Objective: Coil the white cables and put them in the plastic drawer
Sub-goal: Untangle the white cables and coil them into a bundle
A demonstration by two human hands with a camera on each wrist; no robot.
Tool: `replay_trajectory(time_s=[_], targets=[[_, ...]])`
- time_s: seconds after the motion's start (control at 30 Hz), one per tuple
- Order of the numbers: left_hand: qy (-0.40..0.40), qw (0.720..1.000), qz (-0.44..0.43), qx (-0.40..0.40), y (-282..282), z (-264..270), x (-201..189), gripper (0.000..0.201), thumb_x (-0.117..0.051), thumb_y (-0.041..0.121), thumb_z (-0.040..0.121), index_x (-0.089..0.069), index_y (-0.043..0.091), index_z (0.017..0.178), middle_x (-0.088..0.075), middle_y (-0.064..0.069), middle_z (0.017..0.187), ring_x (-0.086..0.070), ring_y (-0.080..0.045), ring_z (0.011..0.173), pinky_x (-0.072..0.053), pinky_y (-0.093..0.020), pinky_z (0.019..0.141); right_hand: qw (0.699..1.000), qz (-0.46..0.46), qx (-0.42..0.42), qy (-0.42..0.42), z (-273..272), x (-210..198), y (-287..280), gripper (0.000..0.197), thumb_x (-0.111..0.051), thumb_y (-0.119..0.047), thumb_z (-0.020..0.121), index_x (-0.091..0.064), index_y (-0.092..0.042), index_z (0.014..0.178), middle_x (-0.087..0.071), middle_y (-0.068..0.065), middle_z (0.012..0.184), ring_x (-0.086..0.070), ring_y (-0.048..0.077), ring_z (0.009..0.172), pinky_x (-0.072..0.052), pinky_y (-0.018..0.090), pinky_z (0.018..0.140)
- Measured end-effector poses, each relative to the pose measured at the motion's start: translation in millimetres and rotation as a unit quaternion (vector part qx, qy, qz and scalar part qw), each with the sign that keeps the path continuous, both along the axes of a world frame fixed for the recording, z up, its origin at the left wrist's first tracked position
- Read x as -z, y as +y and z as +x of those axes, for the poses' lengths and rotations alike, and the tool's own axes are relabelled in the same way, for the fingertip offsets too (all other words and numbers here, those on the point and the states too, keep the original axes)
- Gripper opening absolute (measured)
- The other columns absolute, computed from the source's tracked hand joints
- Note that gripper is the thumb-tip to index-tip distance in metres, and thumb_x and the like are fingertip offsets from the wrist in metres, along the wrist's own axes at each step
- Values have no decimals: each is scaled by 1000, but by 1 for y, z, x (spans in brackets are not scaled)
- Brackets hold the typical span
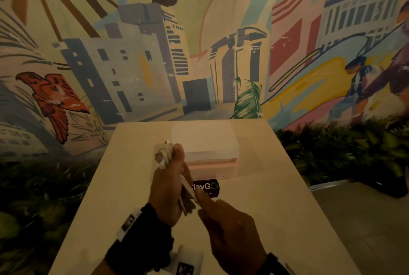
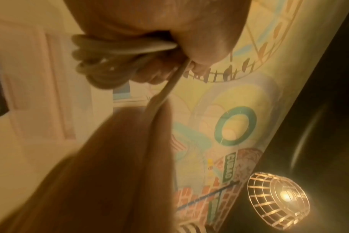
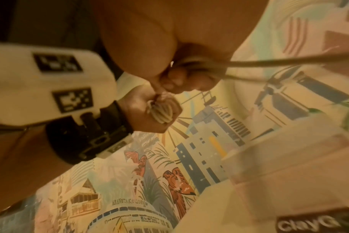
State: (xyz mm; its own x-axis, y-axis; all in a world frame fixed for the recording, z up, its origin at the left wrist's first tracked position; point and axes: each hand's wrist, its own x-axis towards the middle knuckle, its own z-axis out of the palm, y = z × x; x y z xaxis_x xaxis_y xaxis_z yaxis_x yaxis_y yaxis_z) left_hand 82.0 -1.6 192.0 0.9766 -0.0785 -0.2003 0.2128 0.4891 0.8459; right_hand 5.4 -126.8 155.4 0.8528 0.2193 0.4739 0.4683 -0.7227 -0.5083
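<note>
**White cable half-coiled over the table, drawer waiting behind**

White cable (image 1: 164,156) sits bunched in loops inside the left hand (image 1: 169,188), fingers curled tight round the bundle above the table (image 1: 276,208). It looks light, limp and springy, so the loops are best pinched where they cross. The right hand (image 1: 230,232) pinches the free strand. Beyond stands the translucent plastic drawer (image 1: 210,148). A purple sticker (image 1: 207,187) reads "clayGO".

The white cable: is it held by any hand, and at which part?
Yes. The left hand grips the coiled bundle of the white cable; the right hand pinches its loose end between its fingers.
</note>
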Motion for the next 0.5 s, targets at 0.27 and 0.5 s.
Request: replay_trajectory(time_s=[0.27,0.5], targets=[[-16,1000,0,22,52,24,-21,52,-41,63,86,-35,24,51,-27,8,37,-21,-7,26,-24,-14,31,919,115,-54,374,-12,-18,-72,21,-58,-22,90,-70,-39,93,-62,-35,55,-55,-14,56,-39,1,54],[-146,943,278,107,-4,-14,-6,39,-51,49,78,-54,15,59,-45,6,36,-37,-5,33,-33,-23,39,964,54,-48,256,31,-84,-69,31,-46,-25,95,-66,-5,79,-45,-5,53,-36,4,46,-30,15,45]])
